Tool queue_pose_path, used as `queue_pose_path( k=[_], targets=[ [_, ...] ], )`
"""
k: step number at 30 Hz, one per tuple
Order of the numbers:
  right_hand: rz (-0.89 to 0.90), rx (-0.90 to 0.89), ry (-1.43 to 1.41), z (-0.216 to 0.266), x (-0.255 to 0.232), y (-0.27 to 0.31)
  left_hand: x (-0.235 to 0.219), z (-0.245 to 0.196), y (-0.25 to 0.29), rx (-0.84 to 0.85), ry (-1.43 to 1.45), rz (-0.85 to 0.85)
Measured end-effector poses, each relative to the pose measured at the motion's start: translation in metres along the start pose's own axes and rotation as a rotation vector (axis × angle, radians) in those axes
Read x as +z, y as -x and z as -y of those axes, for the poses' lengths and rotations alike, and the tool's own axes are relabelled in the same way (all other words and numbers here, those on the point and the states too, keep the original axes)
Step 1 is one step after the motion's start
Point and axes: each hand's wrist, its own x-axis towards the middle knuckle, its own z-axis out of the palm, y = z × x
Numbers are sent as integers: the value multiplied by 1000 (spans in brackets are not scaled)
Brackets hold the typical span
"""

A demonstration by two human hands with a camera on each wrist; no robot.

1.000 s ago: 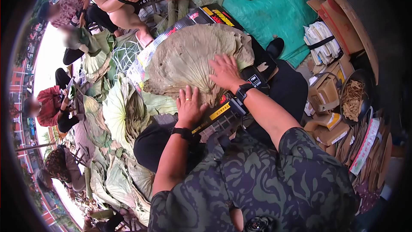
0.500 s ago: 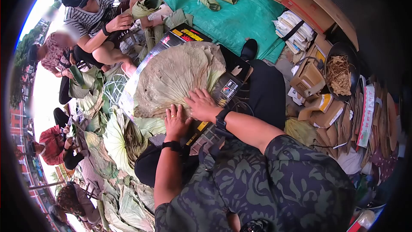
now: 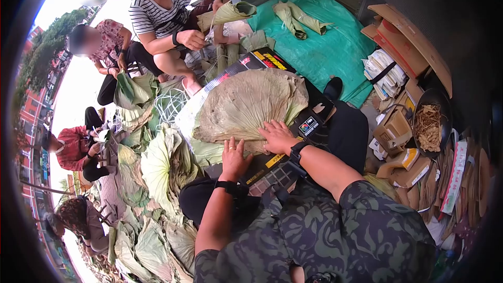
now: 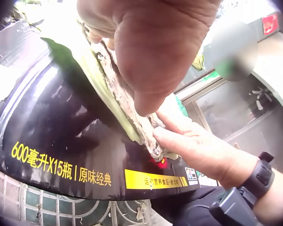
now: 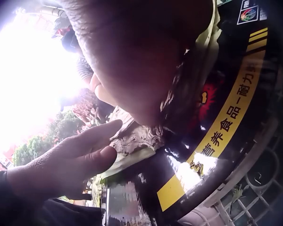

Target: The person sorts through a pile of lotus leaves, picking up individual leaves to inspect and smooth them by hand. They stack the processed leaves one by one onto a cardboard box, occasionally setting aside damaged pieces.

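A large dried lotus leaf, brownish green and folded into a fan shape, lies over a black printed wrapper with yellow lettering. My left hand rests at the near edge of the leaf, fingers extended. Just to its right, my right hand presses on the gathered near end with spread fingers. In the left wrist view, layered leaf edges show below the left palm, with a greener layer underneath. The crumpled leaf end shows between the two hands in the right wrist view.
Lotus leaves lie piled on the left. A person in a striped shirt holds a rolled leaf across from me. Two leaf rolls rest on a green tarp. Cardboard boxes and a black pan stand right.
My right hand has slid back from the middle of the leaf to its near end, beside the left hand. The head view has shifted, bringing the striped-shirt person's rolled leaf fully into sight.
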Motion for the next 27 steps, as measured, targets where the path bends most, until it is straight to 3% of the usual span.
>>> queue_pose_path(
  k=[11,20,22,23,24,25,27],
  targets=[
    [30,5,85,0,1,-3,-5,-12,9,53,213,-234],
    [9,10,103,0,2,-3,4,-29,29,59,305,-258],
    [-1,2,97,-3,5,-4,-5,-33,25,17,465,-269],
    [12,-1,90,-2,4,-5,-15,-34,18,-73,758,-172],
    [15,9,86,-1,-1,-5,-11,-31,8,-259,1319,-34],
    [29,19,78,1,-2,-3,-52,-51,7,-419,1788,-6],
    [50,16,88,3,-6,-1,-75,-49,-3,-278,2239,38]
  ],
)
